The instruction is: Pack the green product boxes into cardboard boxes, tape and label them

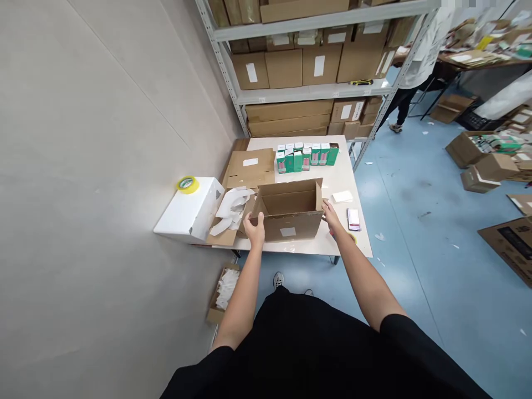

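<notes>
An open-topped cardboard box (pixel 272 228) with a white label on its near side stands at the front of the white table (pixel 328 177). My left hand (pixel 255 228) grips its left end, thumb up along the near wall. At the right end, my right hand (pixel 331 215) holds the box by its side, fingers partly hidden behind the edge. The part of the box's inside that shows is bare. Behind it are several small green-and-white cartons (pixel 306 157) in rows. Flattened cardboard (pixel 251 166) lies to their left.
A white box (pixel 189 213) with a yellow tape roll (pixel 188 185) on it stands against the wall at left, beside crumpled white paper (pixel 233 206). Shelves of cartons (pixel 285 69) rise behind the table. A person (pixel 419 61) stands beyond them. Boxes (pixel 490 166) sit on the floor at right.
</notes>
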